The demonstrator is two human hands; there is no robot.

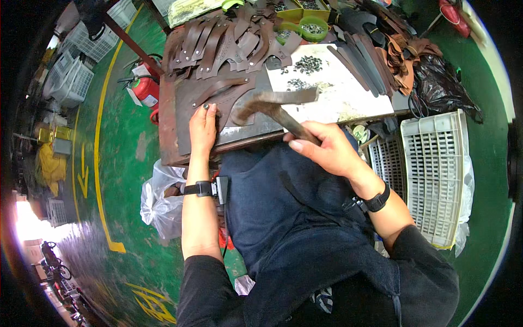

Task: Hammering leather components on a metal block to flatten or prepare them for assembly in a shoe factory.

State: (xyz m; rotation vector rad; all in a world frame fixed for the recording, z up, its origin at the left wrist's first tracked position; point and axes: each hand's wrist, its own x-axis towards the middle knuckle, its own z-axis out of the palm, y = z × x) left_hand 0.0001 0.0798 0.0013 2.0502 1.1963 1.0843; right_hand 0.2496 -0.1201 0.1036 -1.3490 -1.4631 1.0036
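My right hand (329, 150) grips a hammer (298, 97) by its handle, the head raised over the bench and slightly blurred. At the bench's left side, my left hand (203, 131) has its fingers pinched on a short dark punch-like piece (206, 106). That piece stands at the edge of a brown leather piece (235, 103) with a riveted strap, lying on a dark work plate (188, 122). Farther back is a pile of cut brown leather pieces (234, 46) with metal rivets. Loose small dark fasteners (308, 64) lie on a white board (340, 92) to the right.
Green bowls (314, 30) of small fittings stand at the back, with dark leather strips (362, 62) to their right. A black plastic bag (441, 82) and white crate (436, 174) are at the right. Left of the bench are a red fire extinguisher (146, 91) and clear bag (163, 204).
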